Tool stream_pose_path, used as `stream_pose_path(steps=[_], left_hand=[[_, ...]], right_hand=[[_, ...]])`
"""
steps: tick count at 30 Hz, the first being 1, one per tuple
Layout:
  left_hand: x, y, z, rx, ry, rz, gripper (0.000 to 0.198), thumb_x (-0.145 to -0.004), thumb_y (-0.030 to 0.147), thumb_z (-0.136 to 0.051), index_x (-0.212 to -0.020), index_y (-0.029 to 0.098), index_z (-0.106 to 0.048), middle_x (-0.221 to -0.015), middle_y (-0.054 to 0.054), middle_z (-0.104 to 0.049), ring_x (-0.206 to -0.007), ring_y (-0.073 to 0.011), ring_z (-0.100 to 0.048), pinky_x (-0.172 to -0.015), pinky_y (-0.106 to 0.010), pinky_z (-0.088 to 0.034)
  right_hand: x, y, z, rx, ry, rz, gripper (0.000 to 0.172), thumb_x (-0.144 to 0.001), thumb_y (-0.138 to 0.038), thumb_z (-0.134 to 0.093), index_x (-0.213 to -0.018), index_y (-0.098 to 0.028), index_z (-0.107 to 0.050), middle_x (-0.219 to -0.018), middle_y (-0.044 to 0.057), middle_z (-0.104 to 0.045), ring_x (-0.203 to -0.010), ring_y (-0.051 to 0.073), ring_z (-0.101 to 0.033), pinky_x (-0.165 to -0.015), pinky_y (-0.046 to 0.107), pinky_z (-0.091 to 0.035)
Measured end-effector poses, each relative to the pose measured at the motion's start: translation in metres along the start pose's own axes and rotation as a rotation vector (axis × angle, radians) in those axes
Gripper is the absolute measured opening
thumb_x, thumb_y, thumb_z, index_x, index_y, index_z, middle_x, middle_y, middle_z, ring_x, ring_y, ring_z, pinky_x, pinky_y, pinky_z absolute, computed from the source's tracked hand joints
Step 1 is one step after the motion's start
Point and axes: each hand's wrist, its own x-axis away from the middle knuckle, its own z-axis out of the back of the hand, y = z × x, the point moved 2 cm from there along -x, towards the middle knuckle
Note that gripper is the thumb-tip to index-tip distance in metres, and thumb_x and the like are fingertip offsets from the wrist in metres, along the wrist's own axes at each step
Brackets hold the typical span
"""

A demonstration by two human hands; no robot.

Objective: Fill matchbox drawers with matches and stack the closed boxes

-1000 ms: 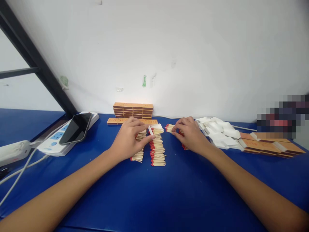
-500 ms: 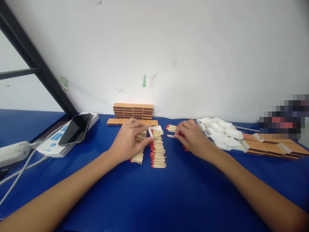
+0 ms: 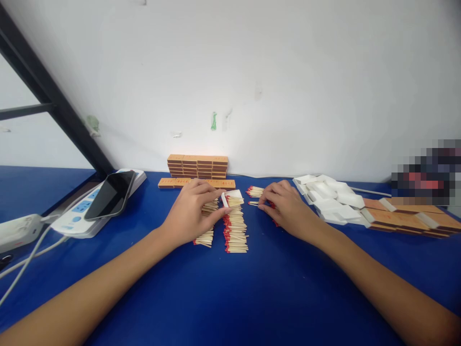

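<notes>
Between thumb and fingers, my left hand [image 3: 194, 210] grips the end of a white matchbox tray [image 3: 236, 194] with some matches in it. The tray is over a long row of red-headed matches [image 3: 236, 235]. Another row of matches [image 3: 204, 238] lies partly hidden behind my left hand. To the right, my right hand [image 3: 281, 207] pinches a few matches [image 3: 253, 203] at their plain ends, their red heads pointing left. A further pile of matches [image 3: 255, 191] lies just beyond, partly covered by my right hand.
Closed orange matchboxes [image 3: 197, 166] are stacked by the wall. Empty white trays [image 3: 329, 197] are heaped at right, beside orange matchbox sleeves [image 3: 406, 217]. At left, a phone [image 3: 111, 194] rests on a power strip [image 3: 74, 221] with white cables [image 3: 34, 257].
Both hands hold nearly the same places and grips. The view has shifted slightly; the right hand's fingertips sit marginally further left.
</notes>
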Motion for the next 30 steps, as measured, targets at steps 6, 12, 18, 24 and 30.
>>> stream_pose_path(steps=[6, 12, 18, 24, 30], left_hand=[[0.0, 0.0, 0.0, 0.004, -0.006, 0.006, 0.035, -0.097, 0.042, -0.073, -0.121, 0.016, -0.076, -0.102, -0.009, -0.076, -0.102, -0.0265, -0.063, -0.093, -0.047, -0.052], [-0.001, 0.0, 0.0, -0.005, -0.007, 0.001, 0.036, -0.097, 0.043, -0.073, -0.12, 0.015, -0.076, -0.101, -0.009, -0.076, -0.1, -0.0259, -0.063, -0.092, -0.046, -0.052], [0.001, 0.002, -0.002, 0.021, -0.026, 0.018, 0.037, -0.096, 0.044, -0.075, -0.121, 0.016, -0.077, -0.1, -0.009, -0.076, -0.102, -0.0268, -0.063, -0.094, -0.047, -0.051], [0.001, 0.016, -0.004, 0.094, -0.051, -0.043, 0.035, -0.096, 0.041, -0.075, -0.123, 0.019, -0.075, -0.104, -0.008, -0.076, -0.104, -0.0261, -0.063, -0.093, -0.045, -0.051], [0.001, 0.014, -0.005, 0.105, -0.04, -0.023, 0.032, -0.096, 0.043, -0.075, -0.118, 0.019, -0.077, -0.103, -0.007, -0.076, -0.104, -0.0261, -0.063, -0.093, -0.046, -0.051]], right_hand=[[0.0, 0.002, -0.002, 0.007, 0.027, 0.0, 0.012, -0.102, -0.028, -0.057, -0.094, -0.024, -0.065, -0.104, 0.01, -0.066, -0.101, 0.029, -0.052, -0.091, 0.047, -0.047], [0.001, 0.002, -0.002, 0.029, -0.01, 0.016, 0.017, -0.103, -0.024, -0.052, -0.089, -0.023, -0.061, -0.103, 0.011, -0.064, -0.099, 0.03, -0.051, -0.087, 0.046, -0.045], [-0.003, -0.023, 0.015, -0.052, 0.229, 0.046, 0.015, -0.106, -0.026, -0.051, -0.094, -0.024, -0.059, -0.106, 0.009, -0.067, -0.102, 0.028, -0.053, -0.091, 0.047, -0.046], [-0.003, -0.063, 0.019, -0.053, 0.311, 0.091, 0.01, -0.105, -0.025, -0.057, -0.097, -0.023, -0.064, -0.115, 0.01, -0.068, -0.111, 0.03, -0.056, -0.095, 0.051, -0.046], [-0.004, -0.053, 0.023, -0.1, 0.378, 0.108, 0.011, -0.105, -0.026, -0.058, -0.102, -0.023, -0.068, -0.108, 0.008, -0.068, -0.107, 0.028, -0.055, -0.096, 0.048, -0.047]])
